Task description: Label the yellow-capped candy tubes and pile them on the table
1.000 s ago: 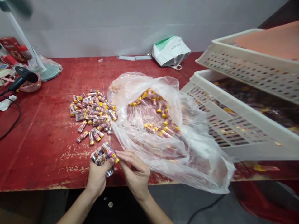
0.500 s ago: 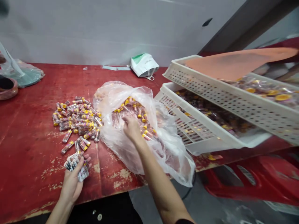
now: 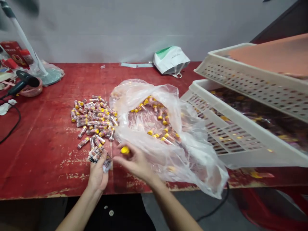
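My left hand [image 3: 98, 172] grips a bunch of small yellow-capped tubes [image 3: 97, 155] near the table's front edge. My right hand [image 3: 134, 162], a little to its right, pinches one yellow-capped tube [image 3: 124, 150], its fingers blurred by motion. A clear plastic bag [image 3: 168, 138] lies open just behind my right hand, with many more such tubes inside. A loose pile of the same tubes [image 3: 92, 117] lies on the red table [image 3: 48, 141] to the left of the bag.
Two stacked white perforated crates [image 3: 240, 96] holding packed goods stand at the right. A white and green bag [image 3: 171, 59] lies at the back by the wall. A handheld tool with a black cord [image 3: 22, 81], a tape roll and a lamp base sit at the far left.
My right hand has come out of the plastic bag toward my left hand with a yellow-capped tube in its fingers. The left hand keeps its bunch of tubes.
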Motion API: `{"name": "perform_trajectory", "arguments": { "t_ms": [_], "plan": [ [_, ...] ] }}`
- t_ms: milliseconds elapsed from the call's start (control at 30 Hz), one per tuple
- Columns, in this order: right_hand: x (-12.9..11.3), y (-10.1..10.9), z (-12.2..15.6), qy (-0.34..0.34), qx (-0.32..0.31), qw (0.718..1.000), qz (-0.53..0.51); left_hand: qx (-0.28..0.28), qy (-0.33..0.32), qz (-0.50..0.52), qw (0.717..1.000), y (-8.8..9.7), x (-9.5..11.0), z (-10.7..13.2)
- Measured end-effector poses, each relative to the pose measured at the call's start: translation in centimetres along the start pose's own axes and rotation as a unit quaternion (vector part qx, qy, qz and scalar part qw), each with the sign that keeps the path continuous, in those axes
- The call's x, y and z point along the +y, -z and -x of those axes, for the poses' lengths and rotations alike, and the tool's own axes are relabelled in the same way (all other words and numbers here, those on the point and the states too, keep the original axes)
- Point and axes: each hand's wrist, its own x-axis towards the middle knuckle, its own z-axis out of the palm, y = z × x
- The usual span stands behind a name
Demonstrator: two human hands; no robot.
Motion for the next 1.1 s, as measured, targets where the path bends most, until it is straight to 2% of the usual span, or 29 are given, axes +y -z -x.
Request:
{"name": "perform_trajectory", "arguments": {
  "t_ms": [100,167,233,333,400,500,567,633,700,800,933,1000,1100],
  "plan": [
    [-0.9,-4.7,1.6,-0.02,0.02,0.988,-0.154,-0.007,-0.017,0.013,1.0,-0.1,0.0,0.8],
    [-0.8,-6.4,1.8,-0.054,0.057,0.972,-0.22,0.002,-0.043,0.01,0.999,0.0,0.2,1.1],
    [-0.8,-7.2,1.6,-0.08,0.084,0.958,-0.261,0.026,-0.076,0.007,0.997,0.0,0.3,1.2],
    [-1.1,-7.1,1.5,-0.095,0.097,0.949,-0.284,0.078,-0.116,0.019,0.99,0.0,0.4,0.9],
    [-1.4,-6.3,1.8,-0.09,0.092,0.946,-0.298,0.095,-0.109,0.019,0.989,0.0,0.6,0.8],
    [-1.9,-4.6,2.8,-0.081,0.101,0.935,-0.329,0.094,-0.074,0.012,0.993,0.1,1.0,0.8],
    [-2.2,-3.7,3.4,-0.087,0.124,0.917,-0.37,0.094,-0.055,0.012,0.994,0.0,1.1,1.1],
    [-2.5,-3.6,3.8,-0.092,0.147,0.887,-0.427,0.082,-0.041,0.012,0.996,0.0,1.1,1.4],
    [-2.6,-4.1,4.0,-0.088,0.163,0.869,-0.458,0.063,-0.029,0.006,0.998,-0.1,0.9,1.8],
    [-2.4,-4.9,4.2,-0.053,0.193,0.886,-0.419,0.044,-0.006,-0.01,0.999,-0.1,0.7,2.2],
    [-1.6,-4.7,5.1,0.068,0.224,0.929,-0.286,0.009,0.016,-0.005,1.0,-0.2,0.7,2.8],
    [-1.2,-4.2,5.8,0.11,0.194,0.943,-0.247,-0.009,0.02,-0.004,1.0,-0.2,0.8,3.0],
    [-0.9,-3.0,6.6,0.133,0.095,0.967,-0.197,-0.022,0.007,-0.028,0.999,-0.1,0.9,3.3]
  ]
}}
